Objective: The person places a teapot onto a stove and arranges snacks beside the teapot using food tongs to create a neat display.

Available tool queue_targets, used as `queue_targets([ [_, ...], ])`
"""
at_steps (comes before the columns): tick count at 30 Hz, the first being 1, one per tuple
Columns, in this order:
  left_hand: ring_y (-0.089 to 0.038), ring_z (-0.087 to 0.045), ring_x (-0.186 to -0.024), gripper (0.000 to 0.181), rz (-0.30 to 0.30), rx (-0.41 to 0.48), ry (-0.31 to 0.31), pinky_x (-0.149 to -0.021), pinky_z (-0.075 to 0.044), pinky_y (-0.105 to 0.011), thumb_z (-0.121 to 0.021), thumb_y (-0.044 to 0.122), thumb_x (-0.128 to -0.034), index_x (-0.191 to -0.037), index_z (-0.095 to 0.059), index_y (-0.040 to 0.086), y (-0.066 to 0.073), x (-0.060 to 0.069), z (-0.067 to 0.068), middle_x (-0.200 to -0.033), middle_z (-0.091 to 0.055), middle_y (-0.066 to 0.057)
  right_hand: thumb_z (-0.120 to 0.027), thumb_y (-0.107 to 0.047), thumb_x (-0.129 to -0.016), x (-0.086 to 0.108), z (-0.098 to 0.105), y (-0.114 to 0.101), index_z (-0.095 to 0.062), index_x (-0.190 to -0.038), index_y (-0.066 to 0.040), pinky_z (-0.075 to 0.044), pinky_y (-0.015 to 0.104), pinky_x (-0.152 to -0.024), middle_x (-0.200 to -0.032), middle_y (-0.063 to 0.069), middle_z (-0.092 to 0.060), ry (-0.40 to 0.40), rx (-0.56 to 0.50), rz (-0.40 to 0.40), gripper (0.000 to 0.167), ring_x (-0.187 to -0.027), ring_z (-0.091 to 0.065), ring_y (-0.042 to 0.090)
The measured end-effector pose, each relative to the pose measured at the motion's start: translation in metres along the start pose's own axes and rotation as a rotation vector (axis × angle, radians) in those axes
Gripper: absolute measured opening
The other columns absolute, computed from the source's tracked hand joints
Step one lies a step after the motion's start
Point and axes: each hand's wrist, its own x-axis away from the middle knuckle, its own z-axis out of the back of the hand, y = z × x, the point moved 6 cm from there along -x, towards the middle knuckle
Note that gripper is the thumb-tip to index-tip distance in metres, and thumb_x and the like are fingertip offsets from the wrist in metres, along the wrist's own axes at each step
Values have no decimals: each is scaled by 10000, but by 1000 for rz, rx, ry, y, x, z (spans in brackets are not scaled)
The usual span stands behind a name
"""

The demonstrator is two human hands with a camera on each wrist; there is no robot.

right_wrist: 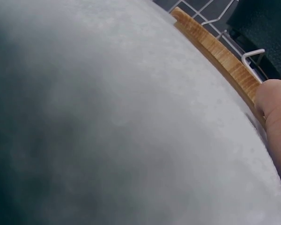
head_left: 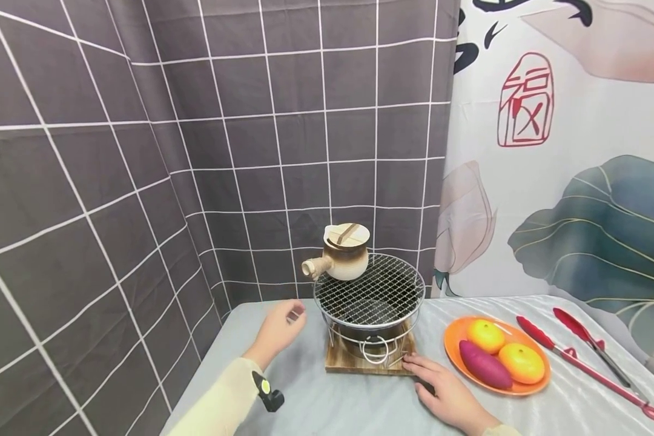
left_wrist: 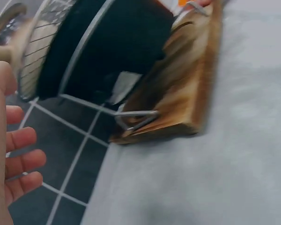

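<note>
A small clay teapot (head_left: 346,265) with a side handle and a wooden lid sits at the back left of a round wire grill rack (head_left: 381,290). Under the rack is a dark stove (left_wrist: 117,42) in a wire frame, on a wooden board (head_left: 354,362). My left hand (head_left: 281,330) hovers left of the stove, below the teapot's handle, with its fingers loosely bent and nothing in them. At the board's front right corner, my right hand (head_left: 441,387) touches the wood with its fingertips. Its fingertips are hidden in the right wrist view.
To the right, an orange plate (head_left: 452,351) carries two oranges (head_left: 522,363) and a purple sweet potato (head_left: 485,364). Red-tipped tongs (head_left: 594,369) lie beyond it. A grey tiled-pattern curtain (head_left: 283,139) hangs close behind the stove and along the table's left side.
</note>
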Motion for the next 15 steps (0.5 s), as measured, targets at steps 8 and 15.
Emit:
queue_targets([
  [8, -185, -661, -901, 149, -128, -34, -59, -785, -573, -346, -655, 170, -890, -1013, -705, 102, 6, 29, -31, -973, -697, 9, -799, -41, -727, 1, -4, 2, -728, -1233, -142, -397, 244, -1061, -1299, 19, -677, -26, -1, -15, 520, -1191, -638, 278],
  [15, -214, -668, -1029, 217, -164, -61, -169, -906, -552, -406, -661, 241, -900, -1072, -732, 128, 16, 46, -57, -1081, -709, 13, -788, -18, -725, 1, -5, 4, -727, -1225, -106, -284, 148, -1126, -1291, 60, -680, -15, -30, -5, 511, -1184, -637, 310],
])
